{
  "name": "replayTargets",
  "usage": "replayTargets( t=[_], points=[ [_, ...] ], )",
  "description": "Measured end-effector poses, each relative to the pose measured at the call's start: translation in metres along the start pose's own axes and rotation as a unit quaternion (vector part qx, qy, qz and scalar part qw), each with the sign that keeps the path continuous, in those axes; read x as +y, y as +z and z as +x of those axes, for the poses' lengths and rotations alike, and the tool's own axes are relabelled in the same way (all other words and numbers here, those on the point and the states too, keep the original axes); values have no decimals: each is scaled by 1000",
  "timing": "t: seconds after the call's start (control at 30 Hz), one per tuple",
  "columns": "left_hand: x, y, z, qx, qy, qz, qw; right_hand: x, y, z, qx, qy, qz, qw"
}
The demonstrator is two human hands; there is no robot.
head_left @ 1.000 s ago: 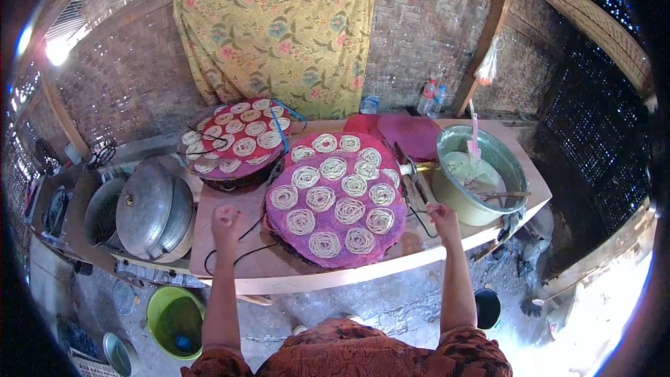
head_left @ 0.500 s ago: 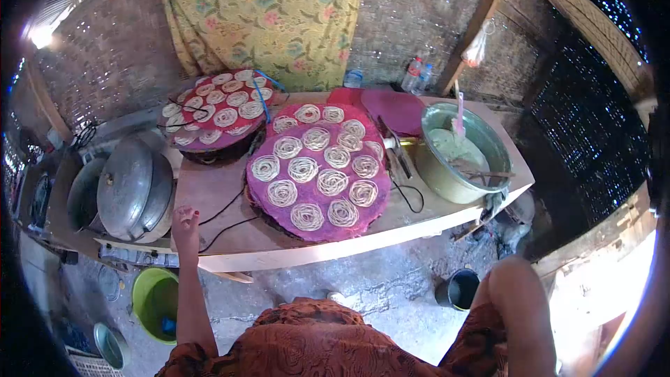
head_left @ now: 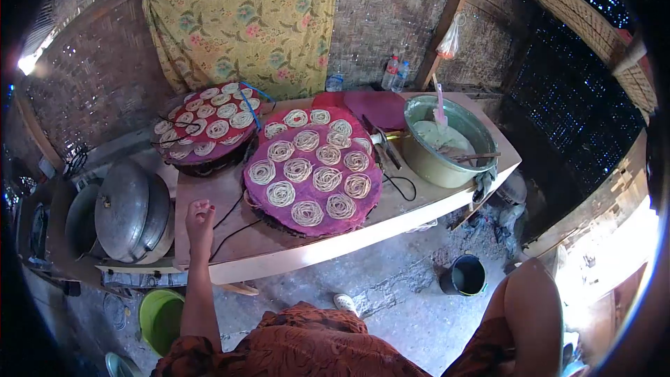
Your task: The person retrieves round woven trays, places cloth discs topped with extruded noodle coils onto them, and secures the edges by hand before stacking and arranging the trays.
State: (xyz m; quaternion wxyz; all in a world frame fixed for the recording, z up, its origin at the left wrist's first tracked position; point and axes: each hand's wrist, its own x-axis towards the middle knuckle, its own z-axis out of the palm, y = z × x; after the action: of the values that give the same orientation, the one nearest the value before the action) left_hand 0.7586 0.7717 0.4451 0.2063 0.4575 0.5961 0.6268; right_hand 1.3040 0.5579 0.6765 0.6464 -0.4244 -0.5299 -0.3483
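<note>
My left hand (head_left: 201,218) is raised over the left front part of the counter, its fingers curled in with nothing visible in them. It is nearest to the dark cables and the left edge of the large round pink mat (head_left: 317,227). On that mat lie several flat coils of pale noodle-like strands (head_left: 298,169). Behind it to the left, a second round red mat (head_left: 199,126) carries similar coils. My right arm (head_left: 534,307) is bent at the lower right; the right hand is out of sight.
A large pot (head_left: 436,178) of pale batter or dough holds a pink-handled utensil and a stick. Tongs (head_left: 386,143) lie beside the mat. A lidded metal pot (head_left: 125,209) stands left. Green (head_left: 160,318) and dark buckets (head_left: 464,276) are on the floor. Bottles (head_left: 391,73) stand behind.
The view has shifted, so the counter sits lower left and tilted in the picture. My left hand stays raised near the counter's left front, its fingers a little more curled. The coils have not moved.
</note>
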Motion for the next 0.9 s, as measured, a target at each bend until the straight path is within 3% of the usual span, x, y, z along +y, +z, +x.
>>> replayTargets(
  t=[0.23, 0.4, 0.5, 0.63, 0.73, 0.8, 0.83, 0.9],
  points=[
    [1, -34, -11, 32, 9, 29, 999, -4, 19, -47, -26, 59, 55, 996],
    [-25, -85, -22, 114, 16, 55, 992, -7, 55, -85, -64, 99, 141, 983],
    [-35, -121, -34, 164, 9, -36, 986, -19, 94, -108, -93, 121, 213, 965],
    [-36, -157, -75, 261, -29, 100, 960, -41, 142, -155, -180, 169, 321, 914],
    [-52, -183, -109, 300, -46, 131, 944, -66, 180, -201, -317, 211, 418, 825],
    [-90, -202, -129, 310, -169, 182, 918, -94, 207, -240, -470, 232, 467, 712],
    [-115, -211, -145, 332, -176, 188, 907, -111, 220, -261, -565, 231, 473, 635],
    [-166, -225, -196, 286, -170, 366, 869, -118, 233, -333, -709, 143, 441, 531]
  ],
)
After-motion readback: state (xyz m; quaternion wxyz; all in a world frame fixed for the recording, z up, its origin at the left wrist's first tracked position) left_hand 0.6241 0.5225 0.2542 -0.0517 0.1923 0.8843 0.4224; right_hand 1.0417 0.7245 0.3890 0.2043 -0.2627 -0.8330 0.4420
